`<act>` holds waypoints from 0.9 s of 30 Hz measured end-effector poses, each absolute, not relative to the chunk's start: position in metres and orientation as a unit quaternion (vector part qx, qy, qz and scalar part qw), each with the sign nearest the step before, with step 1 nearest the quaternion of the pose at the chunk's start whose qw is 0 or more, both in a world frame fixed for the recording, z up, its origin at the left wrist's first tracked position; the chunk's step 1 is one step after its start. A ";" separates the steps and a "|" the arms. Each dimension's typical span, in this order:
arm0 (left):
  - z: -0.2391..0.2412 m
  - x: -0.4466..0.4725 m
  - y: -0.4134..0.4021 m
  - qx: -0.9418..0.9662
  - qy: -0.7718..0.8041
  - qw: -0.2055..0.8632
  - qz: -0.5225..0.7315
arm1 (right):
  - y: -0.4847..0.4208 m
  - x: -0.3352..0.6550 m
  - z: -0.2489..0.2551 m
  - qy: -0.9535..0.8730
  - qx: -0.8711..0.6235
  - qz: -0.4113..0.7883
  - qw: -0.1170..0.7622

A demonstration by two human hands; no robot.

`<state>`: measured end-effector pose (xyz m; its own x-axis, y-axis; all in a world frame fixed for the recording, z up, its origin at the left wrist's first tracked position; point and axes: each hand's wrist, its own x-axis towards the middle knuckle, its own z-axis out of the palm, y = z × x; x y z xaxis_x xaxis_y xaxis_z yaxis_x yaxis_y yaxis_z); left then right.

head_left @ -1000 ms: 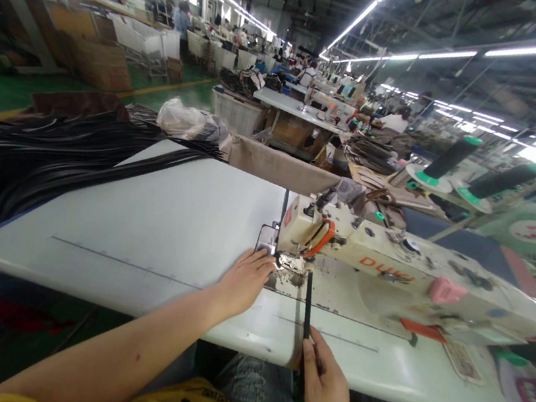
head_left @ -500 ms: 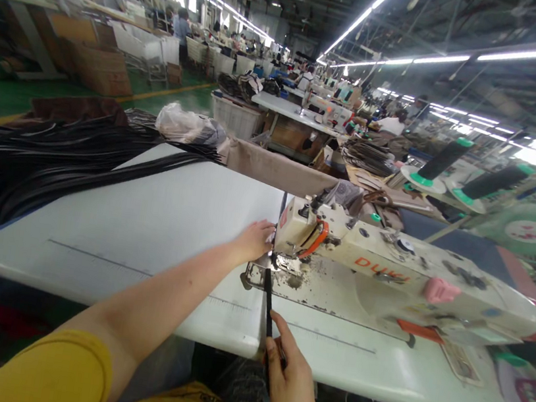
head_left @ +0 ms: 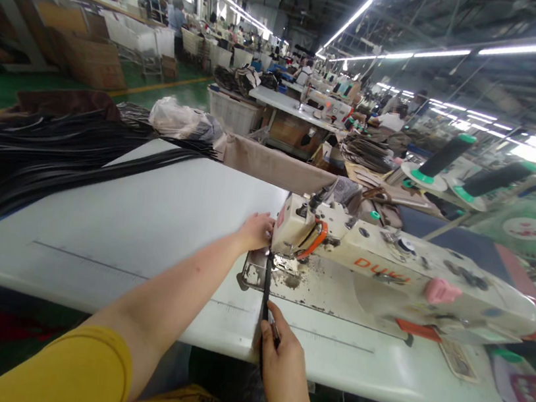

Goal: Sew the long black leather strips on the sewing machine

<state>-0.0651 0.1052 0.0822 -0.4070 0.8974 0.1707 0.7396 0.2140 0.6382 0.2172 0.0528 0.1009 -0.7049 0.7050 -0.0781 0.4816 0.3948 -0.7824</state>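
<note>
- A person's left hand (head_left: pixel 256 229) reached across the white table (head_left: pixel 145 224) to the needle end of a worn cream sewing machine (head_left: pixel 388 271). Its fingers lay close together against the machine head, and whether they gripped anything could not be told.
- The right hand (head_left: pixel 283 356) pinched a narrow black strap (head_left: pixel 266 287) between thumb and forefinger at the table's near edge.
- The strap ran straight from that pinch up to the needle, flat on the machine bed (seemingly held taut to keep it in line).
- A heap of black straps (head_left: pixel 30 154) sprawled over the table's far left, apparently kept within the left arm's reach.
- Two dark thread cones (head_left: pixel 446 156) stood behind the machine, to the right.
</note>
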 end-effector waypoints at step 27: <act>0.078 -0.069 0.096 0.274 0.712 0.188 0.619 | 0.057 0.213 0.100 -0.847 -0.326 0.318 0.276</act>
